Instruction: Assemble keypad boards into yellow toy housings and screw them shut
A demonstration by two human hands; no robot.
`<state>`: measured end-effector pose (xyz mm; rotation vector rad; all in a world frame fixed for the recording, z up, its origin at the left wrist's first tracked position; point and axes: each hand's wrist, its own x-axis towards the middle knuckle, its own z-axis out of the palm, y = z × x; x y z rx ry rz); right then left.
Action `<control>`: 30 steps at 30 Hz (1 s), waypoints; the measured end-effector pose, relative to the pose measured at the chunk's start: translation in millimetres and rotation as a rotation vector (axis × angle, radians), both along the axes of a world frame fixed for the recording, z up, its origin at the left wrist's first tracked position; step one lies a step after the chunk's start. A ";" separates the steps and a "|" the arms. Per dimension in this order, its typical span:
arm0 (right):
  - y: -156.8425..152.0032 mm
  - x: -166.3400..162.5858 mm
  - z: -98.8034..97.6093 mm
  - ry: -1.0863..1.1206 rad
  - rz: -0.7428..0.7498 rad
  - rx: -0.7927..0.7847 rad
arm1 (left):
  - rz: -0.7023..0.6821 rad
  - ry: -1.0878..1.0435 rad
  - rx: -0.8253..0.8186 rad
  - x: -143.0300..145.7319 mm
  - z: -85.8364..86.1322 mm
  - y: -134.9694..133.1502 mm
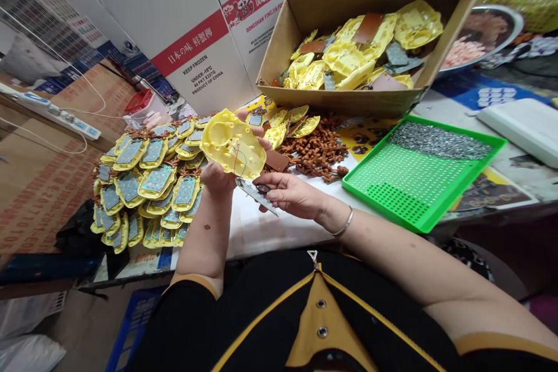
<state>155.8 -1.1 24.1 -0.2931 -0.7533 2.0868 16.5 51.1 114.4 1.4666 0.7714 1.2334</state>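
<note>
A yellow plastic toy shell point(231, 142) rests in my left hand point(217, 177), its hollow side with moulded posts facing me. My thumb is at its lower edge, and the fingers curl behind it. Thin red and dark wires run from the shell to a flat grey panel point(257, 193) hanging just below. My right hand point(296, 193) grips this panel by its edge, thumb and fingers closed around it. A small round black part point(263, 188), perhaps a speaker, shows at the fingertips; whether it is fixed to the panel I cannot tell.
Stacked yellow shells with grey panels point(161, 180) stand at left. Brown plastic pieces point(320, 151) lie behind my hands. A cardboard box point(349, 102) holds more shells. At right, a green tray point(392, 218) carries small metal screws point(436, 140). White cartons point(174, 17) stand behind.
</note>
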 end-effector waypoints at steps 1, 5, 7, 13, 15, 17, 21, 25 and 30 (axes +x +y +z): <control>-0.5 -0.8 0.0 -0.014 -0.020 -0.004 | -0.007 -0.032 0.018 1.5 0.4 -1.1; -3.1 5.7 4.2 -0.103 -0.240 0.048 | -0.078 -0.059 0.079 -2.1 -3.2 -3.2; -6.0 15.2 10.0 -0.175 -0.360 0.138 | -0.130 -0.038 0.099 -9.8 -8.3 -2.9; -23.3 46.7 40.4 -0.201 -0.579 0.417 | -0.281 0.011 -0.064 -27.0 -28.5 -9.1; -27.5 51.5 49.9 -0.248 -0.565 0.481 | -0.290 -0.010 -0.148 -22.8 -35.6 -15.9; -29.7 52.7 56.2 -0.394 -0.576 0.534 | -0.258 -0.043 -0.223 -14.8 -43.1 -24.7; -30.7 47.4 57.7 -0.838 -0.725 0.694 | -0.224 -0.087 -0.385 2.9 -57.7 -42.9; -29.1 38.8 46.6 -1.106 -0.909 0.796 | -0.250 -0.137 -0.542 13.9 -68.1 -55.2; -25.6 38.8 33.3 -1.183 -1.025 1.004 | -0.260 -0.235 -0.662 18.4 -74.5 -61.6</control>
